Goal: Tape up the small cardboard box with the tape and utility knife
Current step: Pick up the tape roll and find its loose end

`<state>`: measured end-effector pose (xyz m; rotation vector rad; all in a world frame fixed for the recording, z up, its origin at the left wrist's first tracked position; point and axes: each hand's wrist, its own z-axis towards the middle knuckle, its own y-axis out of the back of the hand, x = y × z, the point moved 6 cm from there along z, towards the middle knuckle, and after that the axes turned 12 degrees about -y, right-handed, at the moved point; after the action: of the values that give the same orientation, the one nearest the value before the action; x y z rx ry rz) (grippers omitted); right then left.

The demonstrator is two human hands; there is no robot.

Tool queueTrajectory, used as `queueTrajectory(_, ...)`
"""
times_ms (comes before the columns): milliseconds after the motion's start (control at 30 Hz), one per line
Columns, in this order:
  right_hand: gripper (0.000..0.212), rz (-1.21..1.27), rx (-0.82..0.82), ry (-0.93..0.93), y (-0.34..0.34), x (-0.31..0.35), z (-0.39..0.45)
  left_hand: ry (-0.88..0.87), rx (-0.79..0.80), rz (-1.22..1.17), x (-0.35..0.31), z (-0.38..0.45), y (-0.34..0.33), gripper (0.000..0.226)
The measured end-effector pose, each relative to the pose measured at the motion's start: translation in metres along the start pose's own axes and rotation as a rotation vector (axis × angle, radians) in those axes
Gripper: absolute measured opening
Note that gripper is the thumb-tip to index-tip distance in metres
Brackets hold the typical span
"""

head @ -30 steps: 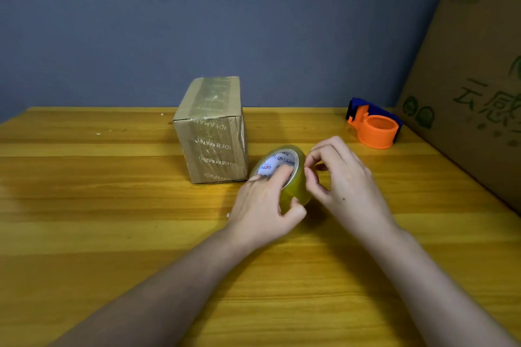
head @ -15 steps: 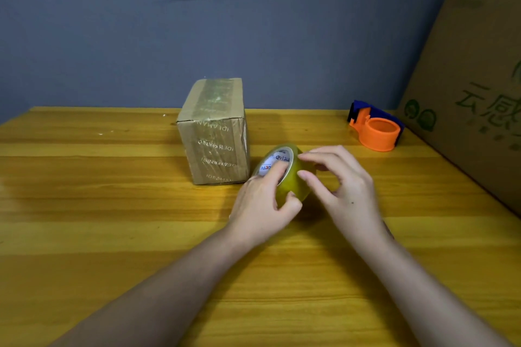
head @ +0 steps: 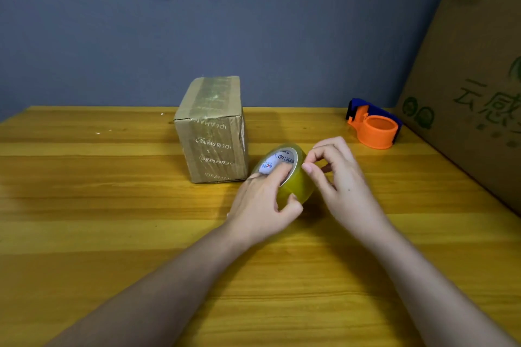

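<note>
Head view: left hand [head: 263,203] grips the tape roll [head: 293,177], fingers through the core, thumb on the outer band near the bottom. Roll is yellowish clear tape, tilted, white label on the core facing up-left. It sits above the wooden table [head: 112,234], just right of the small cardboard box [head: 212,132]; cannot tell if roll and box touch. Right hand [head: 342,180] is on the roll's right edge, thumb and index pinched together at the top rim, other fingers curled. Cannot tell if a tape end is caught in the pinch. Box stands upright, top already covered with tape, printed text upside down on front. Orange and blue tape dispenser [head: 373,128] back right, well apart from hands. Large cardboard carton [head: 473,93] leans at right edge. Utility knife not visible.
</note>
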<state>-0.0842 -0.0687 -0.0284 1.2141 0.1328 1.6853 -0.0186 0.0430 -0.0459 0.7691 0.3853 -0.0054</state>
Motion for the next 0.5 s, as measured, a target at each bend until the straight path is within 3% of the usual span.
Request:
queueTrajectory(133,0.018,-0.132,-0.038,0.071,-0.002,0.007,-0.004,0.039,0.022,-0.022,0.003,-0.002,-0.004,0.047)
queueTrajectory(267,0.018,-0.207,-0.102,0.156,-0.001,0.015,-0.008,0.089,0.015,-0.143,0.005,-0.003,-0.008,0.057)
queueTrajectory(500,0.029,0.100,-0.131,0.033,0.003,0.005,-0.009,0.132,-0.019,-0.264,0.009,-0.002,-0.011,0.050)
